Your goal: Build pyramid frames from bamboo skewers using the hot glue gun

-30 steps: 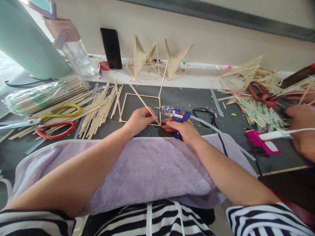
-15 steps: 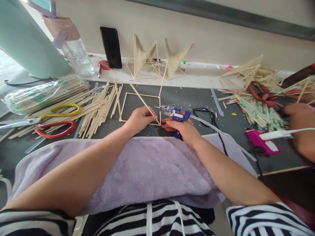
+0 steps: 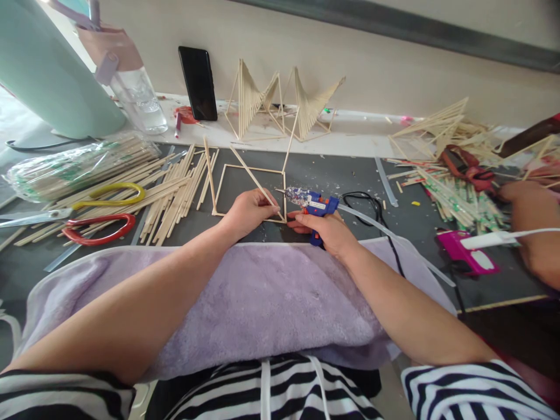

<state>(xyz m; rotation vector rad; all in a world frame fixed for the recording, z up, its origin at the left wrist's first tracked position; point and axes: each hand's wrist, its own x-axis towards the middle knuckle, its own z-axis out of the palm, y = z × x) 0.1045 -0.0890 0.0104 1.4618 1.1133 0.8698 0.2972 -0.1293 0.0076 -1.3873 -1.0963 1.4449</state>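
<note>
Water stands in the lower part of a clear, pink-topped drinking bottle at the upper left, and below it a crinkled transparent plastic bag holds thin pale wooden sticks. At centre, the left hand pinches a slanting pale wooden stick, its lower end by the near right corner of a four-sided wooden-stick frame on the dark grey tabletop. Just right of that corner, the right hand grips a blue glue gun, nozzle pointing left.
</note>
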